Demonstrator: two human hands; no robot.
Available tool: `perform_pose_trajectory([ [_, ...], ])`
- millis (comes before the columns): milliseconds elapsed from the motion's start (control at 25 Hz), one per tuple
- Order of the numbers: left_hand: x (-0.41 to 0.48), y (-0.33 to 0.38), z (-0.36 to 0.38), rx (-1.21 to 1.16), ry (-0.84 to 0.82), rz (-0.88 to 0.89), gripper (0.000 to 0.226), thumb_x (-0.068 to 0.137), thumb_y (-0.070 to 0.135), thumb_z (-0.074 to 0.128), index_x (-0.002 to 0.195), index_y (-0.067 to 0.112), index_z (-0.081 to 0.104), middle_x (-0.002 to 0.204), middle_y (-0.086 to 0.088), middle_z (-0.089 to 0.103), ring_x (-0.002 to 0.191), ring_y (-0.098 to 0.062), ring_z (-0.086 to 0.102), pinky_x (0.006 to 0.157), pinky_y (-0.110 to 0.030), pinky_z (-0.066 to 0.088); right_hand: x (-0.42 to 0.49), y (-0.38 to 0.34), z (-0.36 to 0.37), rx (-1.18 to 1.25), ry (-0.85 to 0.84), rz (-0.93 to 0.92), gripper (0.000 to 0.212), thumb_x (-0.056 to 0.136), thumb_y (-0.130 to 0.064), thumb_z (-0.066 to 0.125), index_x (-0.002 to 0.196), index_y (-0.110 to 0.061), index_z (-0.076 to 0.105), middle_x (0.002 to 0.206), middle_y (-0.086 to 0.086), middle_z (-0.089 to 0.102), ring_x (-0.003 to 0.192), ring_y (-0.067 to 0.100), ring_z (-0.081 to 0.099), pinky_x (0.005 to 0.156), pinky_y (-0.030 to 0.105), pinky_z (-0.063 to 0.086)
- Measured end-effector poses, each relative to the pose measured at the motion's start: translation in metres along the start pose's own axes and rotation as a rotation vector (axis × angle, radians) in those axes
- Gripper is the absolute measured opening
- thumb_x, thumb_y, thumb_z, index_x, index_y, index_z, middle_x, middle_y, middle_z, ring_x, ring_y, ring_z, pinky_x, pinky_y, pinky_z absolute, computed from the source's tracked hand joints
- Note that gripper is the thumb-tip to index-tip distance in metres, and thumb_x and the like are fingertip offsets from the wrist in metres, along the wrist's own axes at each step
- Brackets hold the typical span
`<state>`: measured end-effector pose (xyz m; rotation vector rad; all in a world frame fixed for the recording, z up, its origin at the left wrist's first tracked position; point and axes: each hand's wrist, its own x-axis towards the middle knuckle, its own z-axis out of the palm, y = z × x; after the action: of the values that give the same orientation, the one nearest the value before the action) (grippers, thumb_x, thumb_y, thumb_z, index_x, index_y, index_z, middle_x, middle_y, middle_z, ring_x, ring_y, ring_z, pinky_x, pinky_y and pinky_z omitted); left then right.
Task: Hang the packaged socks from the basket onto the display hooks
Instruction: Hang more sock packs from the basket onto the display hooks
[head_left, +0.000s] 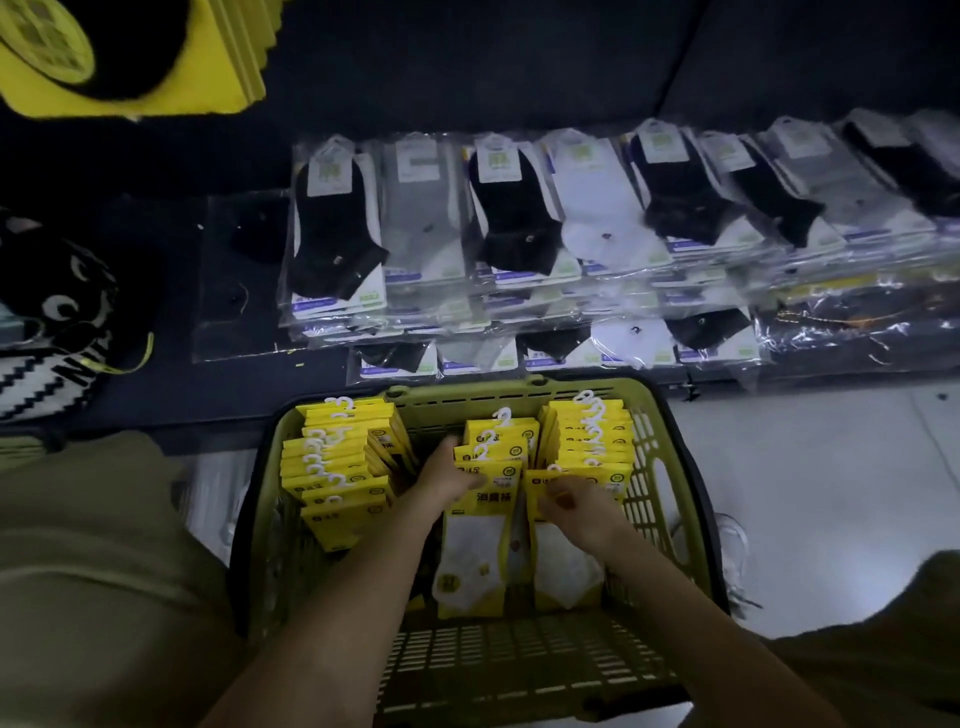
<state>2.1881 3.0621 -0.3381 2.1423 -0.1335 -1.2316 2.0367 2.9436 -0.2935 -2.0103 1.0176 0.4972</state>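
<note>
1. Head view is dim and soft. The left hand (449, 470) reaches into the basket (670, 467), and its fingers are hidden behind the middle pack (488, 501). Only the thumb shows, laid across the yellow front, so we take it to be gripping that pack.
2. Just to its right in the basket, the right hand (576, 501) curls its fingers onto the yellow header of the right-row pack (566, 564) and pinches it. The fingertips blur into the card.
3. The sock packs (337, 467) stand in three rows inside the basket, overlapping so that mostly their tops show.
4. Each header carries a round emblem and dark printed characters. We cannot read them reliably.
5. The basket is olive plastic with slotted walls and floor. The packs are glossy yellow card with white curled plastic hangers, and white socks show below the headers of the two held packs.
6. Beyond the basket's far rim lie rows of clear-bagged ankle socks (519, 218) in black, grey and white, their labels illegible.
7. Far beyond the basket's left corner, a yellow pack (130, 62) is cut off by the frame edge.
8. Right of the basket is pale floor (805, 493).
</note>
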Motion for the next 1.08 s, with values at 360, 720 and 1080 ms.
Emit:
perform_pose_trajectory([
  [360,-0.056,-0.022,-0.035,-0.186,0.097,0.115,0.055,0.082,0.009,0.069,0.131,0.016,0.043,0.112,0.002,0.056,0.105,-0.018,0.053,0.079,-0.024,0.043,0.006,-0.018,0.005,-0.177,-0.119,0.006,0.033,0.076,-0.050,0.069,0.066,-0.022,0.054,0.066,-0.005,0.055,0.062,0.010,0.051,0.048,0.023,0.032],
  [720,-0.084,-0.057,-0.027,-0.181,-0.053,0.141,0.066,0.082,0.001,0.067,0.139,0.012,0.035,0.124,0.000,0.052,0.110,-0.012,0.048,0.084,-0.019,0.043,-0.014,-0.031,0.028,0.130,-0.224,-0.202,0.075,0.070,-0.019,0.081,0.133,-0.015,0.041,0.129,0.004,0.055,0.121,0.020,0.051,0.096,0.032,0.044],
  [1080,-0.094,-0.037,-0.021,-0.127,0.003,0.293,0.059,0.089,0.014,0.061,0.138,0.007,0.028,0.134,-0.008,0.046,0.128,-0.023,0.042,0.103,-0.033,0.037,-0.024,-0.042,0.028,0.202,-0.137,-0.254,0.057,0.085,-0.025,0.067,0.135,-0.014,0.042,0.131,0.007,0.055,0.123,0.024,0.050,0.102,0.039,0.042],
])
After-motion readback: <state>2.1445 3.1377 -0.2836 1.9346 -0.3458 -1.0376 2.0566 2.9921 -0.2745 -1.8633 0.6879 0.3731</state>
